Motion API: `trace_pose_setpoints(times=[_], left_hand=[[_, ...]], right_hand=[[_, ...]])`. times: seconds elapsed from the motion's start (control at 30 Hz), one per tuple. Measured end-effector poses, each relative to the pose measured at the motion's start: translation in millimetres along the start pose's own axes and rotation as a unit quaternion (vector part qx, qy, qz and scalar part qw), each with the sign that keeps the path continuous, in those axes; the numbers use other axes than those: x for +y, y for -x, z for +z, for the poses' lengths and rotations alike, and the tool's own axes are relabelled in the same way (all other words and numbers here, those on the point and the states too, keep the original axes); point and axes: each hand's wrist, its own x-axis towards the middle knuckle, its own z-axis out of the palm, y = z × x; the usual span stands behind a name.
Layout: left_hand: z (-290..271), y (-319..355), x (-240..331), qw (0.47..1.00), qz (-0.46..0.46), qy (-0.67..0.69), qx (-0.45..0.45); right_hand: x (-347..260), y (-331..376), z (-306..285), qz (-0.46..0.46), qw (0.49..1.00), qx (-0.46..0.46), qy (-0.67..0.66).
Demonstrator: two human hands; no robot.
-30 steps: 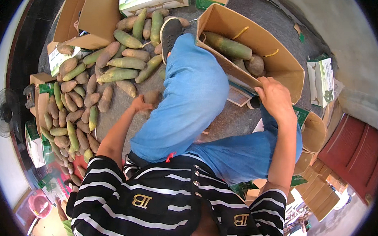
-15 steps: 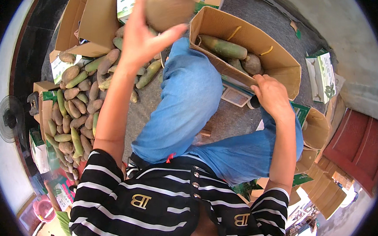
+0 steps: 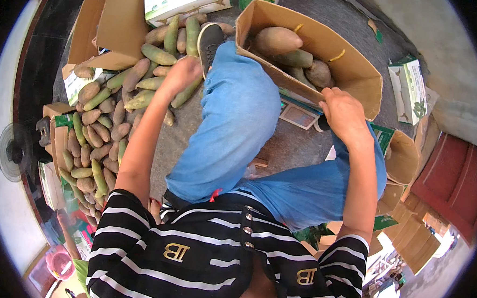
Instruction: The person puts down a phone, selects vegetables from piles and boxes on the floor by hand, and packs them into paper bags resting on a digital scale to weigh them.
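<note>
My right hand (image 3: 344,114) grips the near right rim of an open cardboard box (image 3: 361,74), its fingers bent over the edge. Inside lie several large, long vegetables like gourds or tubers; a brown one (image 3: 279,41) rests on top, beside a green one (image 3: 295,58) and a rounder brown one (image 3: 318,74). My left hand (image 3: 183,75) is low over the loose pile at the left, close to a green vegetable (image 3: 186,94) and my shoe (image 3: 209,42). Its fingers point down and are mostly hidden, so I cannot see whether they hold anything.
Many brown and green vegetables (image 3: 91,136) cover the floor at the left. An open carton (image 3: 115,29) stands behind them, with a white-and-green box (image 3: 187,3) nearby. A scale display (image 3: 298,117) sits under the box's near side. More cartons (image 3: 402,157) stand at the right.
The brown vegetable from my left hand now lies in the box on top of the others. My left hand has moved back down to the pile; my right hand stays at the rim.
</note>
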Motion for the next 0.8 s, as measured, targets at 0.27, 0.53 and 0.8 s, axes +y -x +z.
trace_pose_setpoints(times=[0.27,0.53,0.8], left_hand=[[131,24,-94,0.952,0.015,-0.232,-0.2],[167,21,-89,0.954,0.019,-0.223,-0.198],[153,36,-111,0.965,-0.036,-0.211,-0.15]], right_hand=[[5,1,7,0.008,1.0,0.017,-0.013],[6,0,19,0.01,0.999,0.043,-0.022],[3,1,19,0.019,0.999,0.034,-0.008]])
